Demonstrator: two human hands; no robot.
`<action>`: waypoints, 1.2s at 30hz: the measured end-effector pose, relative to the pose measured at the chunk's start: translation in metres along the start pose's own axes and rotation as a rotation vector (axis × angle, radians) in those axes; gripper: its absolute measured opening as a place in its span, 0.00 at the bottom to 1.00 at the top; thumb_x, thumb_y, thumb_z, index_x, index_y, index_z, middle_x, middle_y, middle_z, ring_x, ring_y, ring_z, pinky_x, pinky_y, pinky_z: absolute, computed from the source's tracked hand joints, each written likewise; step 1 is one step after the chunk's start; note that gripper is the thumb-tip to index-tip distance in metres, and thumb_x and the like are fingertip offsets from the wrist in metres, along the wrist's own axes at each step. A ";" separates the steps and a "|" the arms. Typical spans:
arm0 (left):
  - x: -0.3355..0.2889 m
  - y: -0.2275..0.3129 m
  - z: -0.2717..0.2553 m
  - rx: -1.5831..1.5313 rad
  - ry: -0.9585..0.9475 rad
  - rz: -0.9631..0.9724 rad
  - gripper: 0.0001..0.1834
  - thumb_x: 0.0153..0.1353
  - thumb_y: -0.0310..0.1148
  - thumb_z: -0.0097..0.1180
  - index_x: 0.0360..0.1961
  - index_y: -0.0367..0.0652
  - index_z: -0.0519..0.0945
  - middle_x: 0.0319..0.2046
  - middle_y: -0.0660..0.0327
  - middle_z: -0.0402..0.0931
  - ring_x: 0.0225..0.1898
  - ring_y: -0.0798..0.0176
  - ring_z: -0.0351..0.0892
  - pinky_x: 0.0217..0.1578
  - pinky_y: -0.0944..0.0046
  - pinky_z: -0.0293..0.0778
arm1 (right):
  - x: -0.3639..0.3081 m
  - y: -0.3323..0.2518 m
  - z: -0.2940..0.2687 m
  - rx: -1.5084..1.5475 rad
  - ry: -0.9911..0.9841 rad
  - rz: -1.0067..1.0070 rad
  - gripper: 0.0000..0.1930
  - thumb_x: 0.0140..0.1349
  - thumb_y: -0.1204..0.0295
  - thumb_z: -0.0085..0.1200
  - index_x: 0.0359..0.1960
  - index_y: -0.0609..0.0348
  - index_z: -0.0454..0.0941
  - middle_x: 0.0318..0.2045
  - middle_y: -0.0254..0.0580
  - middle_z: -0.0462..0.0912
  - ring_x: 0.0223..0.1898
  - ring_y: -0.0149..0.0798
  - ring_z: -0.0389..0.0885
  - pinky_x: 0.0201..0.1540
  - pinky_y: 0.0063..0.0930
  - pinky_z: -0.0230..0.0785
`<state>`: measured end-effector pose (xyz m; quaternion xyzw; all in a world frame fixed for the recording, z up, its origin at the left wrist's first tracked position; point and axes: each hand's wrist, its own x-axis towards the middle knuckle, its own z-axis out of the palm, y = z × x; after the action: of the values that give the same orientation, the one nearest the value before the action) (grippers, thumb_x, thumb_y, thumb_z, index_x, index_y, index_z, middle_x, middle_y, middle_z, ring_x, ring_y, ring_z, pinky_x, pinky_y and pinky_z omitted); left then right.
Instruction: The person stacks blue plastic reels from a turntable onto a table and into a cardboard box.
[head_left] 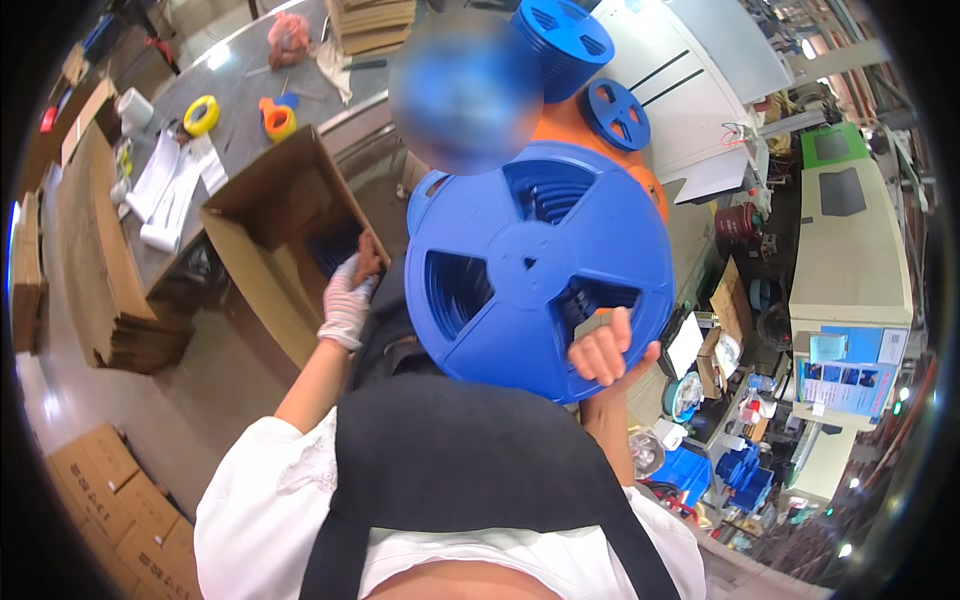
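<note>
My left hand point(345, 310) wears a pale striped glove, reddish-brown at the fingers. Its fingers are closed at the rim of an open, tilted cardboard box point(262, 275); part of the grip is hidden. Dark blue ribbed edges, perhaps of reels, show in the shade inside the box. In front of my chest is a large stack of blue plastic reels point(530, 262), its top face toward me with three wide openings. Through these I see more layers behind. My bare right hand point(605, 355) grips the stack at its lower right, fingers curled beside an opening.
Behind the reels, an orange surface point(565, 125) bears more blue reels point(565, 45). A grey table point(240, 90) at the far left holds tape rolls point(201, 115) and white paper strips. Flattened cardboard point(110, 270) leans at left; closed cartons point(120, 500) stand lower left. Machinery point(850, 240) lines the right.
</note>
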<state>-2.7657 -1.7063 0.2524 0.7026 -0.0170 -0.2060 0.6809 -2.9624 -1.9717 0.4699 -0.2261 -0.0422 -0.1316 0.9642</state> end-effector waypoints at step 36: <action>-0.068 0.113 -0.024 -0.137 -0.463 -0.077 0.14 0.60 0.31 0.57 0.47 0.41 0.77 0.36 0.58 0.79 0.37 0.63 0.79 0.41 0.63 0.75 | 0.070 -0.004 -0.012 -0.353 0.590 0.139 0.20 0.67 0.57 0.47 0.48 0.64 0.72 0.25 0.37 0.71 0.31 0.38 0.69 0.40 0.36 0.69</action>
<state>-2.7918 -1.6713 0.3788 0.5889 -0.1317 -0.3882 0.6965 -2.8955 -1.9967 0.4704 -0.3439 0.2772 -0.1308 0.8876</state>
